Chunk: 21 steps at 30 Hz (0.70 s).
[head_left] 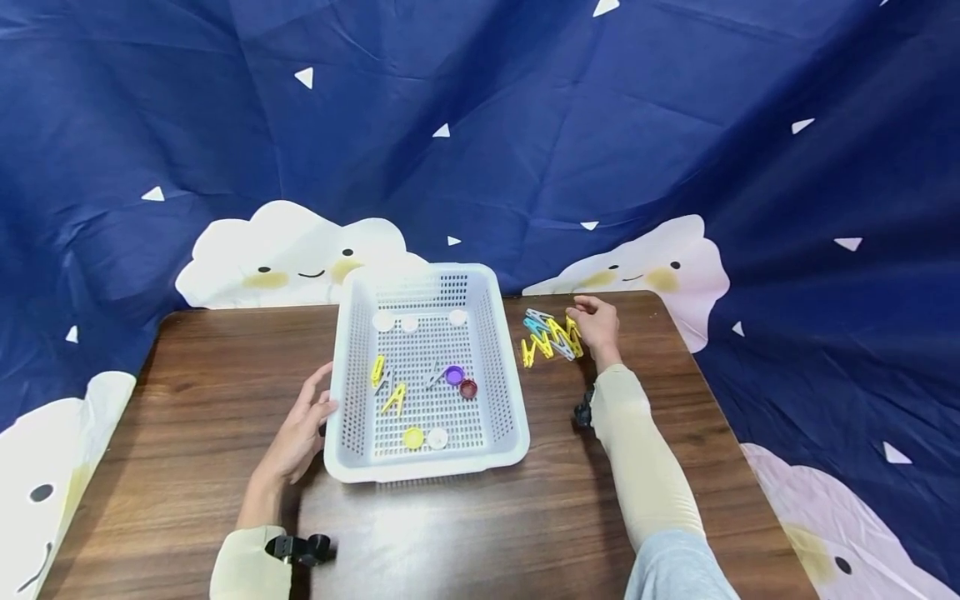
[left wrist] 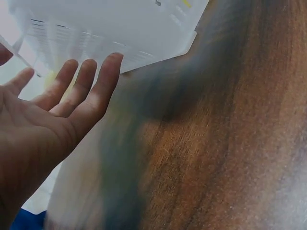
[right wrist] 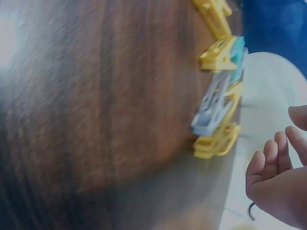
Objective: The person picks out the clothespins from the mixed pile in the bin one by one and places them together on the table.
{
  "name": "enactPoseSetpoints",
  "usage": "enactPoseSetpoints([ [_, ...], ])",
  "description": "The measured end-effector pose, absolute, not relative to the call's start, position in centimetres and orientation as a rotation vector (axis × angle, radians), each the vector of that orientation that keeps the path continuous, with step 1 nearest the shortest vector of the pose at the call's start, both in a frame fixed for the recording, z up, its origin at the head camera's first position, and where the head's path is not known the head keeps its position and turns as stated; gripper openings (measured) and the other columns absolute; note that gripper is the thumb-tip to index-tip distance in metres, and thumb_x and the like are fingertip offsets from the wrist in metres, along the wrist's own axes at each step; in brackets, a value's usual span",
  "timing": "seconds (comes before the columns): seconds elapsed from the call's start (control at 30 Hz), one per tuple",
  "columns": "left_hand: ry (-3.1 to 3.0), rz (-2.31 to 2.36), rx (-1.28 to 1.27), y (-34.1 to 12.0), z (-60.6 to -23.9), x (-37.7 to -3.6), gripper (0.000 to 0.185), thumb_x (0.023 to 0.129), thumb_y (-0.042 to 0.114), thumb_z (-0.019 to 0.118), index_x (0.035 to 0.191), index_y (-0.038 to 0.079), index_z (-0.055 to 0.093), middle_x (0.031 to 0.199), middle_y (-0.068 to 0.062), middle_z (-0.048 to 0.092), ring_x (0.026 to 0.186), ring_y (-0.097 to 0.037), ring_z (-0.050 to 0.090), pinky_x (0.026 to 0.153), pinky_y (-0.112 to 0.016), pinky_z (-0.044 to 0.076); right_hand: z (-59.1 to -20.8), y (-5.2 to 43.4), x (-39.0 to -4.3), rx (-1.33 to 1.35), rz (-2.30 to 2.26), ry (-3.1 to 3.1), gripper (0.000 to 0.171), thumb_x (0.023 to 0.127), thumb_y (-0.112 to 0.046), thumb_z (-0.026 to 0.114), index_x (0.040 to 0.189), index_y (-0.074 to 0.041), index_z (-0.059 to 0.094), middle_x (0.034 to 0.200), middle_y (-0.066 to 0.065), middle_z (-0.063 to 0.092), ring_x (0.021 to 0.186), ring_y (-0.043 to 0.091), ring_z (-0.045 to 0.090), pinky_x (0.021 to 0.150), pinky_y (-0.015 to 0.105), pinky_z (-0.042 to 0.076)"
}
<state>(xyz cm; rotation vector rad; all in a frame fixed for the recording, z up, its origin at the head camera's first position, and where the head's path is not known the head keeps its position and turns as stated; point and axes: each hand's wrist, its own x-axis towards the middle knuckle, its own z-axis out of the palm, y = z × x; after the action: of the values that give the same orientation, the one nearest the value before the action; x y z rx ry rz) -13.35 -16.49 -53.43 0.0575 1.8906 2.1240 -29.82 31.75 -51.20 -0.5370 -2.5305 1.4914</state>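
A white perforated plastic basket (head_left: 510, 408) sits on the wooden table. Inside it lie a few clothespins, among them a yellow clothespin (head_left: 394, 399), and several round caps, including a purple cap (head_left: 454, 376) and a yellow cap (head_left: 413, 437). My left hand (head_left: 298, 432) is at the basket's left wall, its fingers spread and slightly bent along it in the left wrist view. To the basket's right is a pile of yellow, grey and blue clothespins (head_left: 553, 335). My right hand (head_left: 597, 327) hovers by the pile's right end, fingers loosely bent; nothing shows between them in the right wrist view.
White caps (head_left: 384, 321) lie near the basket's far end. The brown table (head_left: 225, 367) extends on both sides of the basket. Behind it hangs a blue cloth (head_left: 525, 125) with white clouds and triangles. Each wrist wears a black camera strap.
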Motion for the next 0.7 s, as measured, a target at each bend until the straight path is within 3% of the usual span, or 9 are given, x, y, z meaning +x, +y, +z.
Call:
enactPoseSetpoints([
  [0.33,1.892,2.135,0.058,-16.5,-53.6,-13.1,0.058,0.111,0.026,0.038,0.162,0.026,0.012,0.155,-0.026,0.033,0.13,-0.033,0.048,0.092,-0.05,0.048,-49.2,29.4,-30.0,-0.378,1.649,-2.357,0.037,0.089,-0.007,0.073,0.124,0.005,0.069,0.112,0.019,0.068,0.097,0.017,0.06,0.08,0.02,0.046],
  [0.53,1.897,2.115,0.042,-16.1,-53.7,-13.0,0.058,0.111,0.029,0.036,0.163,0.025,0.01,0.158,-0.026,0.029,0.135,-0.047,0.04,0.092,-0.051,0.048,-47.8,28.3,-29.9,-0.29,1.667,-2.299,0.034,0.088,-0.003,0.071,0.12,0.008,0.07,0.111,0.023,0.068,0.09,0.012,0.058,0.08,0.019,0.046],
  [0.7,1.896,2.12,0.06,-16.2,-53.9,-13.0,0.058,0.111,0.029,0.035,0.163,0.023,0.01,0.158,-0.026,0.03,0.137,-0.048,0.038,0.093,-0.05,0.048,-46.9,27.5,-29.8,-0.257,1.663,-2.329,0.034,0.089,-0.003,0.07,0.122,0.007,0.069,0.114,0.024,0.067,0.093,0.014,0.059,0.083,0.021,0.046],
])
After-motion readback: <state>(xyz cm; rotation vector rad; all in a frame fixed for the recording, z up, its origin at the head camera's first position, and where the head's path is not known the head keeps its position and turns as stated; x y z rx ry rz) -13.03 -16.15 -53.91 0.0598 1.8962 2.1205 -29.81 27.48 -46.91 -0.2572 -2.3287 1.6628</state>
